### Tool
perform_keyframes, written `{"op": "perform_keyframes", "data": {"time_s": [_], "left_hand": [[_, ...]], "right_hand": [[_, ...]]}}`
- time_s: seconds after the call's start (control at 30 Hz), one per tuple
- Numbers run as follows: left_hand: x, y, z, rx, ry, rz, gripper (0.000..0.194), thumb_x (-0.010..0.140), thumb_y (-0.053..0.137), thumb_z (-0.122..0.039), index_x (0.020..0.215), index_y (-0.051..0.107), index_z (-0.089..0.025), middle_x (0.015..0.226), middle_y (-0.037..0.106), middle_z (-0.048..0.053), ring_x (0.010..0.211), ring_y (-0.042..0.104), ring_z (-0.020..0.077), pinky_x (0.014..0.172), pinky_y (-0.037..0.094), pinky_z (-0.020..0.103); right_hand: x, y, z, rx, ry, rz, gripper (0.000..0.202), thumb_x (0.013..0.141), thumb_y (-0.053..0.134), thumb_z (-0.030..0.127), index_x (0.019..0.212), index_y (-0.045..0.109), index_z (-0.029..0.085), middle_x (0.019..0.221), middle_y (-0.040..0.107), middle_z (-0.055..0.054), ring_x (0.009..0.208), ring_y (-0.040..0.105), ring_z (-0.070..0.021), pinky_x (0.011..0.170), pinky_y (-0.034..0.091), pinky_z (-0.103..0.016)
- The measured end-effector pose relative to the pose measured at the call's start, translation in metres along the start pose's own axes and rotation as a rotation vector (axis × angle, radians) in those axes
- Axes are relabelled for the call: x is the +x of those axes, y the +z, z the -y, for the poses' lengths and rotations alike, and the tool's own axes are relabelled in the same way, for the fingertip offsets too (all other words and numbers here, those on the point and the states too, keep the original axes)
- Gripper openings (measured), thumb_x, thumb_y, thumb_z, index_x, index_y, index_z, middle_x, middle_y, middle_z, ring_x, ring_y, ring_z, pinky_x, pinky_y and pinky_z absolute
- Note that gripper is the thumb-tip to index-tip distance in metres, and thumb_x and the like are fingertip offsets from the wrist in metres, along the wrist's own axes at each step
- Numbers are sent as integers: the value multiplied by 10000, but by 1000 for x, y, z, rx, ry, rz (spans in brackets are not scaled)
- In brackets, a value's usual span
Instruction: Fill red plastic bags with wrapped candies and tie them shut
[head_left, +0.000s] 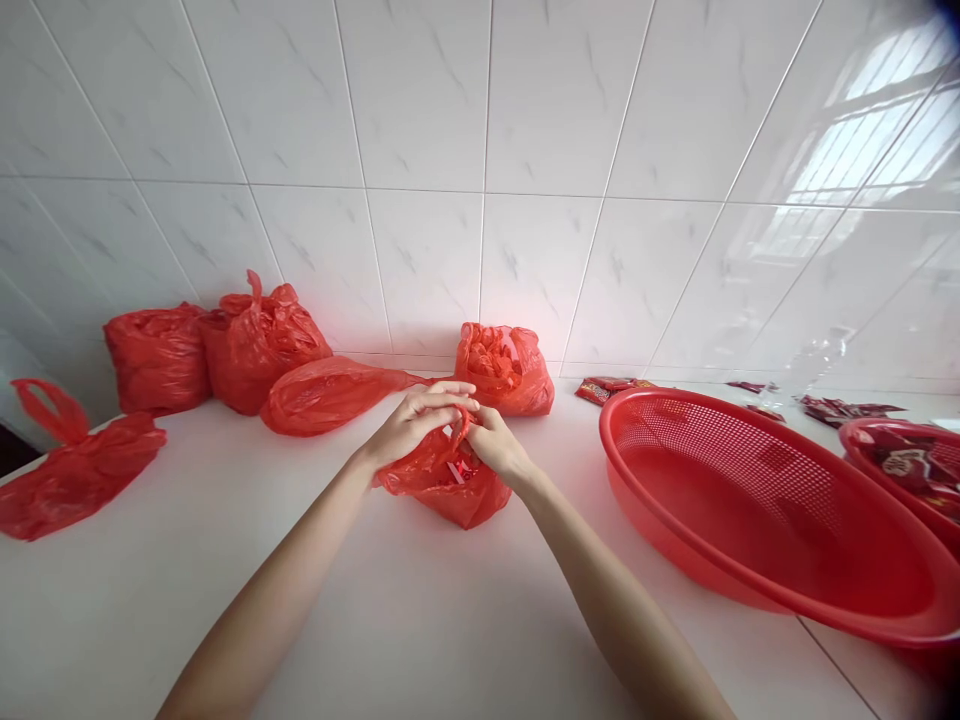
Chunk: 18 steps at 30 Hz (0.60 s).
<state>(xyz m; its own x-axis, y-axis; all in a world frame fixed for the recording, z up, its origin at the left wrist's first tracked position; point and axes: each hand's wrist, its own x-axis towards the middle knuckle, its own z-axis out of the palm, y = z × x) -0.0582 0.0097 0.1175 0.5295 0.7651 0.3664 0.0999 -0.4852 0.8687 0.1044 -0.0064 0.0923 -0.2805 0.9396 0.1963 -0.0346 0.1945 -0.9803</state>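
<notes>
A red plastic bag (469, 502) rests on the white counter in front of me, with small red-and-white packets (462, 468) partly showing through its mouth. My left hand (420, 425) is at the bag's upper left, fingers bent over its gathered handles. From the right, my right hand (496, 443) grips the same handles, its thumb and fingers closed on the plastic. Both hands meet at the top of the bag, and some fingertips are hidden behind the red film.
Right of me stands a large red plastic basket (705, 570), with a second basket (900, 440) of packets beyond it. Snack packets (607, 388) and a clear bottle (821, 360) lie near the tiled wall. Several red bags (262, 345) stand at the back and left.
</notes>
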Motion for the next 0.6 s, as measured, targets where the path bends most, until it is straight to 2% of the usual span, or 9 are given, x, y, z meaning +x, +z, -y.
{"op": "perform_keyframes", "data": {"time_s": [0.07,0.2,0.3,0.4,0.53,0.6], "left_hand": [[0,-1,1,16,3,27,220,901,621,-328,1019,794,-262,1228,628,81,1166,580,266,979,488,386],[1,-1,4,61,12,-81,161,833,711,-329,917,803,-229,970,632,73,938,628,217,807,535,341],[2,-3,7,62,-2,-142,157,797,744,-317,898,792,-207,945,647,68,885,641,204,782,533,334],[2,-6,7,81,-29,-196,176,776,763,-329,886,777,-192,966,682,70,901,653,211,815,520,342],[0,-10,3,121,-89,-237,265,739,790,-381,917,761,-187,1001,700,71,892,658,218,801,514,347],[-1,-12,0,132,-129,-241,314,727,798,-397,952,756,-182,1022,713,79,911,662,229,815,515,357]], "right_hand": [[0,-3,-1,-13,-9,57,85,721,524,218,653,484,187,548,407,81,521,352,-71,513,301,-228],[-1,-11,2,57,23,210,91,660,584,149,698,510,186,559,430,89,528,383,-77,528,329,-235],[-4,-16,8,130,37,332,155,671,645,132,806,585,179,642,510,68,597,465,-92,601,400,-245],[-5,-16,11,181,26,420,199,730,727,209,898,625,179,755,571,36,665,528,-105,667,448,-260],[-3,-10,7,212,-47,335,301,857,683,432,1019,643,182,814,593,12,636,535,-98,651,470,-266],[-2,-8,4,196,-62,276,365,860,681,473,1091,628,195,774,596,25,585,517,-88,603,461,-251]]}}
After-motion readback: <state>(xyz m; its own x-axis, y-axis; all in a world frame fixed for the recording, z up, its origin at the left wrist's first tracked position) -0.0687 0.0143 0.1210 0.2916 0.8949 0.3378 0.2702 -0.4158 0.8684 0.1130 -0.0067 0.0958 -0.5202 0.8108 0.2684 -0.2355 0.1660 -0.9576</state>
